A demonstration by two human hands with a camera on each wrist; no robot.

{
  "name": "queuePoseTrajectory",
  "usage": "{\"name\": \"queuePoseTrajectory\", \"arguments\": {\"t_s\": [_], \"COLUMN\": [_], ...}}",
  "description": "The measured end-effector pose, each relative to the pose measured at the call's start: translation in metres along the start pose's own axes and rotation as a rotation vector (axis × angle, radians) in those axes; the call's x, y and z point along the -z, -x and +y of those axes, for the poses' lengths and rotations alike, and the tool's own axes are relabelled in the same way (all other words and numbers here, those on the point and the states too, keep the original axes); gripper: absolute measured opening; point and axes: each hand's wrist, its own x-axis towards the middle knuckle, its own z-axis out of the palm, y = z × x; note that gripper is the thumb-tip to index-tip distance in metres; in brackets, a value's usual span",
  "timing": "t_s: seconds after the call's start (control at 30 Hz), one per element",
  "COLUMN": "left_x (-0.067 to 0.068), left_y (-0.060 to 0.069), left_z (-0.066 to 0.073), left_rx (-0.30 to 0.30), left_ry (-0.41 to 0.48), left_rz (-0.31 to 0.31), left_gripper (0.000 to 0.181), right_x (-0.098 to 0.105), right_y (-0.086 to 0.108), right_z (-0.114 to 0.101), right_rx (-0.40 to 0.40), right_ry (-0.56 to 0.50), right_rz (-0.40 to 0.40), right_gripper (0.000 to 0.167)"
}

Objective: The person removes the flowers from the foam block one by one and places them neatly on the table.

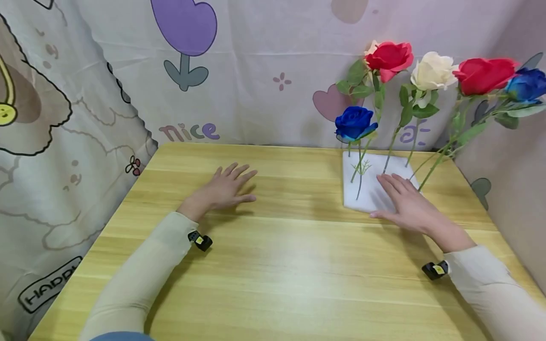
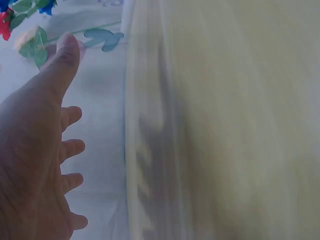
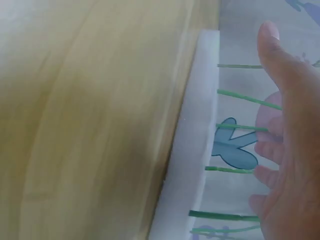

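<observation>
A white foam block [image 1: 350, 193] lies at the table's back right, with several artificial roses stuck upright or leaning in it. They include a blue rose [image 1: 355, 124], a red rose [image 1: 390, 60], a white rose [image 1: 432, 71], another red rose [image 1: 486, 76] and a blue rose [image 1: 528, 86] at far right. My right hand [image 1: 411, 206] hovers over the block's front right part, fingers extended and gripping nothing; the right wrist view shows green stems [image 3: 235, 216] beyond it. Over the table's left half, my left hand [image 1: 223, 189] is spread and holds nothing.
The wooden table [image 1: 277, 274] stretches in front of both hands. A printed cloth curtain [image 1: 264, 109] hangs along its back edge and on both sides. Rose heads overhang the table's right edge. Each wrist carries a small black camera [image 1: 200, 240].
</observation>
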Motion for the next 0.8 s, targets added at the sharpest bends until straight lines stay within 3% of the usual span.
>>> {"name": "queuePoseTrajectory", "arguments": {"t_s": [0.2, 0.43, 0.67, 0.8], "left_x": [0.007, 0.010, 0.005, 0.002], "left_y": [-0.009, -0.031, -0.055, -0.069], "left_z": [0.020, 0.048, 0.074, 0.087], "left_rx": [-0.068, -0.151, -0.182, -0.190], "left_ry": [0.013, 0.030, 0.045, 0.052], "left_rz": [0.033, 0.057, 0.034, 0.026], "left_gripper": [0.084, 0.082, 0.082, 0.085], "right_x": [0.008, 0.019, 0.020, 0.018], "right_y": [0.011, 0.028, 0.043, 0.054], "right_z": [0.001, 0.005, 0.012, 0.017], "right_rx": [0.040, 0.039, 0.100, 0.094], "right_ry": [-0.022, -0.064, -0.049, -0.056], "right_rz": [0.084, 0.121, 0.169, 0.181], "right_gripper": [0.091, 0.083, 0.075, 0.073]}}
